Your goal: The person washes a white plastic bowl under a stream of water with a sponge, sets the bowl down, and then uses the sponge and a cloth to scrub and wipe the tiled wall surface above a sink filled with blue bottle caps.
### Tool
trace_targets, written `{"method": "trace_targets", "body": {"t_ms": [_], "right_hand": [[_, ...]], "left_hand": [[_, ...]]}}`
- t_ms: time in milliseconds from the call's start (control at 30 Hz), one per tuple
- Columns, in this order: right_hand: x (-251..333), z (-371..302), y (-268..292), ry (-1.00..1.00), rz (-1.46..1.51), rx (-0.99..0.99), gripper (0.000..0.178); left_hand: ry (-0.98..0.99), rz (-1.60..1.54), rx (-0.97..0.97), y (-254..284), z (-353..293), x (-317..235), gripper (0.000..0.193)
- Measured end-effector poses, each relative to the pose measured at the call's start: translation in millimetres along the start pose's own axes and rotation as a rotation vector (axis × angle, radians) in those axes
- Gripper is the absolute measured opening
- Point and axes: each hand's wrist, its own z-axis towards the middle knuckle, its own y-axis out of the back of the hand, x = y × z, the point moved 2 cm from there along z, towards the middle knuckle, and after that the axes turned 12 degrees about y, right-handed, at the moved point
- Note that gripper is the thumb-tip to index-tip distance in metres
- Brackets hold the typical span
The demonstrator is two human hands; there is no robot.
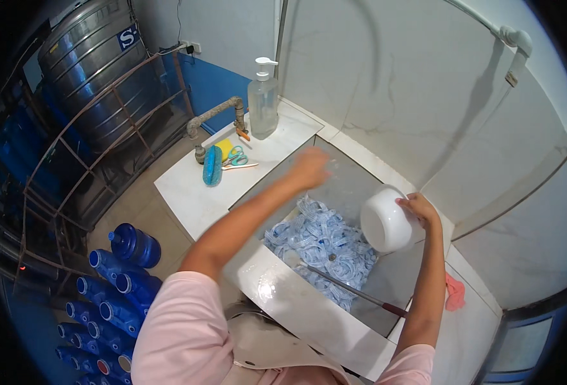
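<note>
My right hand grips the rim of a white bowl, holding it tilted on its side over the right part of a grey sink. The bowl's inside is turned away from view. My left hand is over the sink's far left part, smeared by motion, so its fingers do not show clearly. Below both hands a heap of crumpled, light blue and white plastic strips fills much of the sink. Across the heap lies a long-handled tool with a grey and dark red shaft and a pale round head.
On the white counter are a clear pump bottle, a pipe tap, teal scissors, a blue scrubber and a yellow sponge. Several blue water jugs crowd the left floor. A pink cloth lies right.
</note>
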Motion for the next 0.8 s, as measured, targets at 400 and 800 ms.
{"method": "trace_targets", "body": {"t_ms": [400,800], "right_hand": [[26.7,-19.3,-63.0,0.291,-0.487,-0.229,0.032],[55.7,-68.9,-48.1,0.217,-0.746,-0.46,0.022]], "left_hand": [[0.52,0.73,0.283,86.1,-75.3,213.3,0.097],[0.289,0.531,0.145,88.1,-63.6,199.6,0.075]]}}
